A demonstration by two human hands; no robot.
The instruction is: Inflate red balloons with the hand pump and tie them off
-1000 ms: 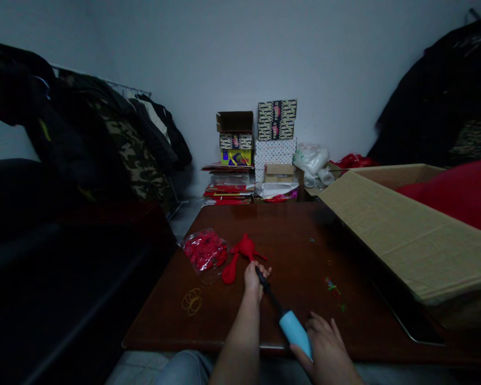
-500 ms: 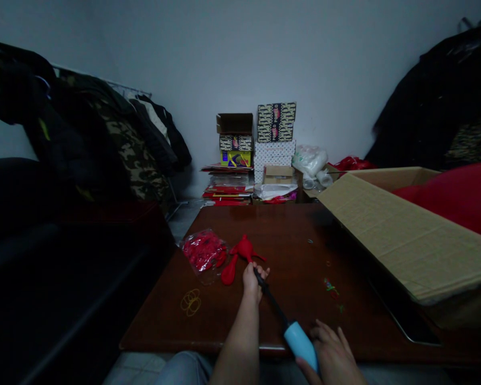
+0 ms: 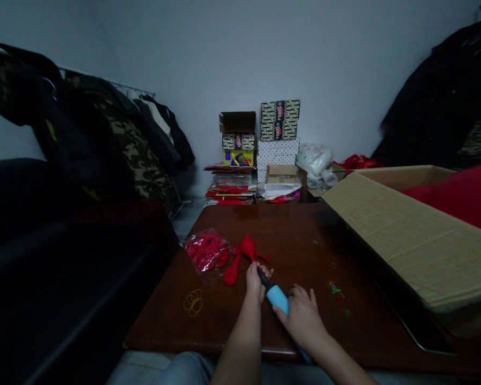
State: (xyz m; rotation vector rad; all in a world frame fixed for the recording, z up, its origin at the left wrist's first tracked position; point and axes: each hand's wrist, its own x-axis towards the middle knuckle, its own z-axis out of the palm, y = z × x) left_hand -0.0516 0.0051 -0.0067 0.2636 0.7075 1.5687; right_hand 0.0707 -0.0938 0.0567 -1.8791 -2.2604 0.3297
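Observation:
My left hand (image 3: 257, 279) is closed around the neck of a red balloon (image 3: 247, 247) and the black nozzle end of a hand balloon pump (image 3: 277, 299). That balloon is slightly filled and points away from me. My right hand (image 3: 302, 315) grips the pump's light-blue barrel, thumb on its left side and fingers over the right. The barrel now sits close to my left hand, its rear end sticking out below my right wrist. A limp red balloon (image 3: 231, 271) lies just left of my left hand, beside a clear bag of red balloons (image 3: 207, 251).
Yellow rubber bands (image 3: 193, 302) lie at the left on the brown table (image 3: 224, 326). Small coloured bits (image 3: 336, 291) are scattered to the right. An open cardboard box (image 3: 417, 235) with large red balloons (image 3: 465, 192) stands at the right, and stacked boxes (image 3: 278, 155) behind.
My right hand has pushed the blue barrel forward and left toward my left hand, covering most of the black rod. My left hand keeps its hold. The view has shifted slightly.

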